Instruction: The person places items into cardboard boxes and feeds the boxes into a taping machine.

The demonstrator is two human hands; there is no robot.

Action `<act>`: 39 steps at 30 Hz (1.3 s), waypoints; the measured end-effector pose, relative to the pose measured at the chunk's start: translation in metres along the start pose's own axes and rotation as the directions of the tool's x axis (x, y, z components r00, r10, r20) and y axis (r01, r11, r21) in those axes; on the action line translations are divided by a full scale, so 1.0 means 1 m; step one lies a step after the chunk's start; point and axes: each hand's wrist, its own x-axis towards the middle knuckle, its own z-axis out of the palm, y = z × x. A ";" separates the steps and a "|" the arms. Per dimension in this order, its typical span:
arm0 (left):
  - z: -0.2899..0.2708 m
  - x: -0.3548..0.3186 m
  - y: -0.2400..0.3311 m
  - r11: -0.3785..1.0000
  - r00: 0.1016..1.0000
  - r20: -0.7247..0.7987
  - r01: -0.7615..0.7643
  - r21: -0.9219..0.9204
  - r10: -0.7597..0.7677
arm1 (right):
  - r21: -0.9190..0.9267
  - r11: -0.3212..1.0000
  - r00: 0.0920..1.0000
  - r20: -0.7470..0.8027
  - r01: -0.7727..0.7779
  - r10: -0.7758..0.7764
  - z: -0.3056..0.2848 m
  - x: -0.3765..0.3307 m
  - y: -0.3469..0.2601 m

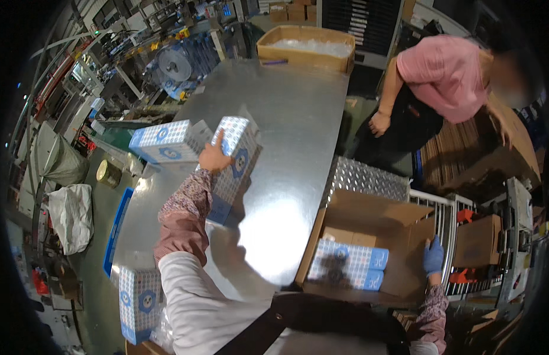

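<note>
My left hand (pixel 214 156) grips the upper edge of a blue-and-white patterned box (pixel 234 168) that is tilted up above the shiny metal table (pixel 286 136). A second box of the same kind (pixel 163 141) lies just left of it on the table. My right hand (pixel 433 255), in a blue glove, holds the right flap of an open cardboard carton (pixel 375 222). Inside the carton lie matching patterned boxes (pixel 348 264). Another patterned box (pixel 138 303) stands near my left elbow at the table's near edge.
A person in a pink shirt (pixel 446 74) bends over flat cardboard at the upper right. A cardboard tray with clear plastic (pixel 305 48) sits at the table's far end. A roller conveyor (pixel 449 216) runs behind the carton. White sacks (pixel 70 213) lie on the floor at left.
</note>
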 end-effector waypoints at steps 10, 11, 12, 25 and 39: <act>-0.022 -0.219 0.165 0.277 0.726 -0.365 -0.600 -0.751 0.583 | 0.212 0.976 0.995 0.098 -0.049 0.029 -0.014 0.003 -0.008; -0.009 -0.231 0.189 0.214 0.629 -0.405 -0.679 -0.702 0.664 | 0.206 0.977 0.994 0.107 -0.046 0.024 -0.018 0.003 -0.013; 0.004 -0.242 0.216 0.128 0.513 -0.437 -0.744 -0.656 0.739 | 0.128 0.991 0.995 0.093 -0.035 0.023 -0.015 0.002 -0.006; 0.309 -0.242 0.324 0.128 0.101 0.119 -0.961 -0.245 0.988 | 0.251 0.955 0.985 0.100 -0.160 0.138 -0.030 -0.033 0.008; 0.169 -0.203 0.292 0.683 0.482 0.538 -0.679 -0.270 0.692 | 0.648 0.755 0.992 0.119 -0.099 0.028 -0.013 -0.024 0.051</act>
